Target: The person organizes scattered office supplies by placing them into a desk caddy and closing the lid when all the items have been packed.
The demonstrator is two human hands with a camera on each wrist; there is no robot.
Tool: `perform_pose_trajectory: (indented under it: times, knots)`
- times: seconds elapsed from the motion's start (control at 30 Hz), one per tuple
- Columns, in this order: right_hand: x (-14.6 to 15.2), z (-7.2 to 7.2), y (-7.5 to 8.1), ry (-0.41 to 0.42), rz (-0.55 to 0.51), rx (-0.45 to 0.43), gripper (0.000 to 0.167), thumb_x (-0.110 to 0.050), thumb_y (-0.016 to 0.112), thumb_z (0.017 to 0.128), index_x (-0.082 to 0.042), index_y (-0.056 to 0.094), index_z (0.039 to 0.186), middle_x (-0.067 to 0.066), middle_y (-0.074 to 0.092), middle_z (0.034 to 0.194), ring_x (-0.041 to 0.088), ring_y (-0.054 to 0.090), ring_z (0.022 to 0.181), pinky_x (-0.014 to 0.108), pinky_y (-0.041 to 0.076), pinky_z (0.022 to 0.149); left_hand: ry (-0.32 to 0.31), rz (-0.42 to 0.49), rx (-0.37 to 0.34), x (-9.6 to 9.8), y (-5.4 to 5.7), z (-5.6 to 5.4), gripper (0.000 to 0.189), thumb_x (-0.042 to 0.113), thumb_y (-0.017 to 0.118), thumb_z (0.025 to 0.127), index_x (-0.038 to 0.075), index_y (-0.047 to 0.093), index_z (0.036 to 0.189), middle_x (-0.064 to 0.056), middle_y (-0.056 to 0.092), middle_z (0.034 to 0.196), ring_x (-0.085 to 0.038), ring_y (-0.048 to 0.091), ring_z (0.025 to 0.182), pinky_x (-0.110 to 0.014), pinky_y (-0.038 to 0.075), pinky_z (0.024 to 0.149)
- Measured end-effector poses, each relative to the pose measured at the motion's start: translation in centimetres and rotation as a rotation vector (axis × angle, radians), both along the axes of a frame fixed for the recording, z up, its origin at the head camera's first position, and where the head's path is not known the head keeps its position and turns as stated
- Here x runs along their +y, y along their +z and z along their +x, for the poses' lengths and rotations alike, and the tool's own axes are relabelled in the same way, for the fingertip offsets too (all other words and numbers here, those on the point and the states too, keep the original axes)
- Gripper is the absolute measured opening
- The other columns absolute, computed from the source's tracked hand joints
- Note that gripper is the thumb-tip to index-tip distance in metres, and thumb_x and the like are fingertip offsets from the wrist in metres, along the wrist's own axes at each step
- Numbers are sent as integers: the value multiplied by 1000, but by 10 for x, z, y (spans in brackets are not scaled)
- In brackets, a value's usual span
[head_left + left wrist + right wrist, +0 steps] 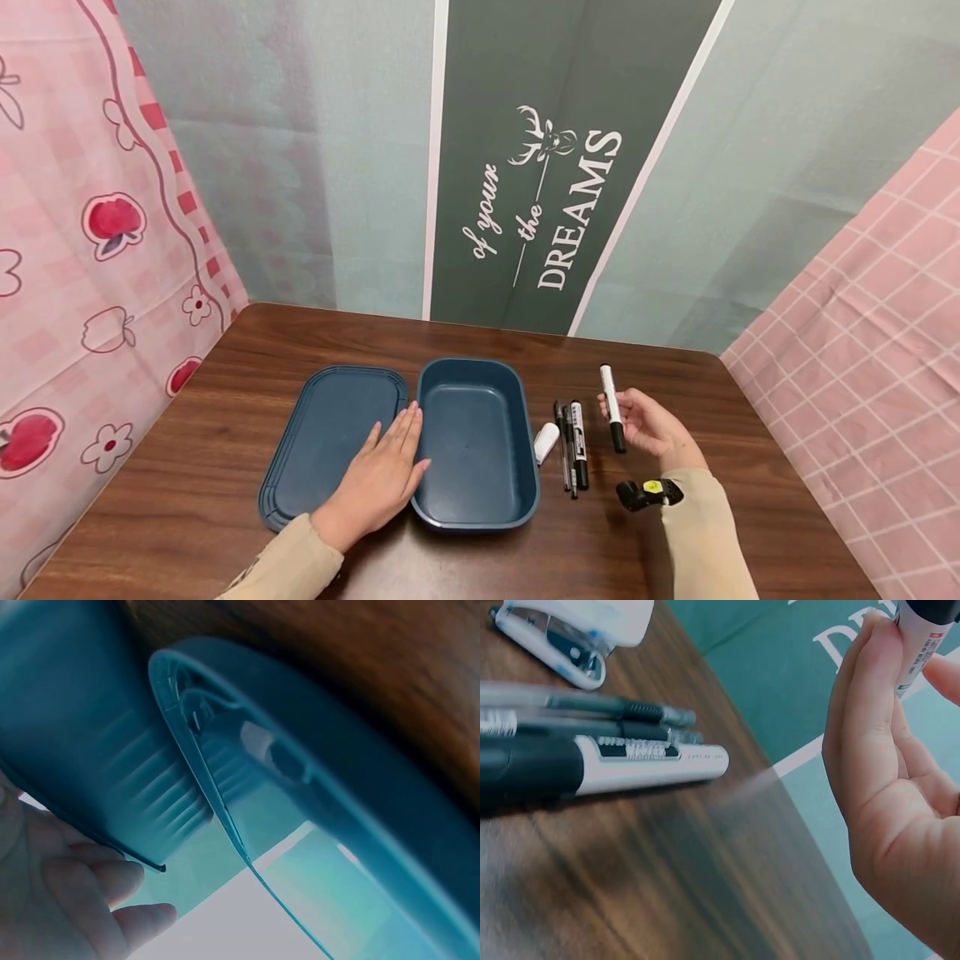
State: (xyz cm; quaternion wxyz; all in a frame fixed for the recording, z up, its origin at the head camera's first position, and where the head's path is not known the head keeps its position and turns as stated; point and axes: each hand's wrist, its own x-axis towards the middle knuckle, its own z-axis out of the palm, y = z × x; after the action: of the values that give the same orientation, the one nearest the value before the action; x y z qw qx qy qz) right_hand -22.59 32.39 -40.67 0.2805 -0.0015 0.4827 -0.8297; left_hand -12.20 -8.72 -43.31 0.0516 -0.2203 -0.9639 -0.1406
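My right hand point(651, 427) pinches a white marker with black ends point(611, 407) above the table, right of the other pens. In the right wrist view, part of this marker shows between thumb and fingers. My left hand point(382, 471) lies with fingers straight along the left wall of an open blue plastic box point(474, 527), thumb over its rim. A flat blue lid point(330, 433) lies left of the box, partly under that hand. Beside the box's right wall are a white stapler point(547, 442), two slim black pens point(562, 450) and another black-and-white marker point(578, 442).
The brown wooden table point(637, 558) ends at a grey-green cloth backdrop point(367, 167). Pink patterned cloths hang at the left point(75, 275) and right point(877, 358). A black wrist camera point(648, 493) sits at my right cuff.
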Motion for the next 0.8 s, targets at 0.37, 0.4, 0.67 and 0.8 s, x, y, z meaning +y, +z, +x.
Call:
perform_pose_trajectory:
  times: [0.37, 0.4, 0.67, 0.8]
  knots:
    - [-22, -5, 22, -35, 12, -23, 42, -3, 23, 99, 3, 65, 94, 11, 68, 92, 16, 65, 81, 24, 55, 72, 2, 0, -13, 0, -1, 0, 62, 33, 44, 101, -6, 26, 146, -18, 23, 153, -28, 23, 140, -52, 22, 111]
    - [-25, -6, 24, -29, 20, -22, 42, -3, 23, 99, 2, 65, 94, 11, 68, 92, 16, 65, 81, 24, 55, 72, 2, -1, -13, 0, -1, 0, 62, 33, 43, 101, -6, 26, 146, -18, 23, 153, -28, 23, 140, -52, 22, 111]
    - [-49, -11, 35, 3, 70, -8, 39, -3, 26, 99, 2, 64, 94, 10, 68, 89, 15, 65, 78, 23, 56, 70, 0, -13, 0, 0, -1, -1, 63, 35, 43, 101, -6, 27, 146, -18, 24, 152, -27, 25, 140, -52, 23, 110]
    - [-63, -14, 37, 22, 99, 2, 41, -3, 26, 99, 2, 66, 91, 10, 69, 87, 15, 66, 77, 24, 56, 70, -1, -15, 1, 0, 1, 0, 63, 34, 43, 101, -6, 27, 145, -19, 24, 152, -28, 25, 139, -53, 23, 110]
